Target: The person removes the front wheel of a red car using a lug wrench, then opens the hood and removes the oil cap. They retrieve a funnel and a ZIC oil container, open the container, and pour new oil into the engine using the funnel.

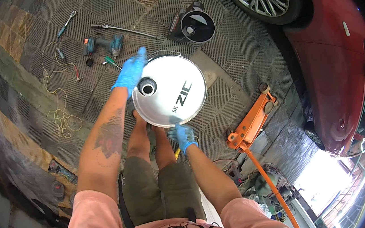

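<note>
Before me is a white round oil drum (176,97), its lid facing up, with dark printing and a round spout hole ringed in black near its left side. My left hand (131,70), in a blue glove, is closed on the drum's upper left rim. At the near rim my right hand (183,135), also gloved in blue, has its fingers curled against the edge; the drum hides part of them. A wire handle (164,53) lies along the far rim. The drum covers its own sides and base.
Beyond the drum stands a black container (198,25). Left on the ribbed floor lie a cordless impact wrench (105,45), a long bar (125,30), a ratchet (67,23) and a tangled cord (62,121). An orange floor jack (251,122) and a red car (332,65) are right.
</note>
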`<state>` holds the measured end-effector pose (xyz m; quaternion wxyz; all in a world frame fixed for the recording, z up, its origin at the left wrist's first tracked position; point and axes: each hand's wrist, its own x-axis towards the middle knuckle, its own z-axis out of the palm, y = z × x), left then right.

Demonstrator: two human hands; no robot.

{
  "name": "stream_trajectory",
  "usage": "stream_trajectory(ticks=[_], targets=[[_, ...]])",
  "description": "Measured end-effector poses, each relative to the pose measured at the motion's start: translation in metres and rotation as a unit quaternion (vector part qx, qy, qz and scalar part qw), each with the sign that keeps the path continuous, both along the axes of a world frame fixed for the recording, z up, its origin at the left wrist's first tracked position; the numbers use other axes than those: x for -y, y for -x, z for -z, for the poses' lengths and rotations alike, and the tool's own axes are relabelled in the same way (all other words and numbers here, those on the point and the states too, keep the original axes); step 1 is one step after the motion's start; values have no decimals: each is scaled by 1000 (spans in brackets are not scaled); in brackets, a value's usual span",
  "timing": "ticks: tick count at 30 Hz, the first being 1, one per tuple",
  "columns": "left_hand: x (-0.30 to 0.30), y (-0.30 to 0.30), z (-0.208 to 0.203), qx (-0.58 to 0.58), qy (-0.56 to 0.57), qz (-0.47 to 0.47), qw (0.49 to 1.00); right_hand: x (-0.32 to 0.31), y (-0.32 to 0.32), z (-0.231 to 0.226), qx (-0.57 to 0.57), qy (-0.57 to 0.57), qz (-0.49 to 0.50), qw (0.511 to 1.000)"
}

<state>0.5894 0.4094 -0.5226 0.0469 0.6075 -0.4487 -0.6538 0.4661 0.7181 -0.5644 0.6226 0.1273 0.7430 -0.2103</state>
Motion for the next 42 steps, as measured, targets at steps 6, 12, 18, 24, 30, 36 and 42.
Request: stream_trajectory(ticks=[6,12,18,24,30,36,42], targets=[[-60,-84,66,52,-41,-135,989,-19,17,-14,151,56,35,986],[-163,-62,76,-71,-425,-402,808,-40,95,10,-35,16,25,999],[-183,-33,85,-230,-374,-537,721,-3,117,-6,-73,89,27,993],[-200,-31,62,14,-141,-469,871,30,104,-18,-250,135,-23,958],[-269,-29,29,71,79,-200,974,92,59,-82,-114,265,32,957],[-267,-6,-27,63,260,111,957,66,67,-102,115,313,288,898],[-188,-16,27,203,221,-157,941,-1,139,16,-235,60,109,964]])
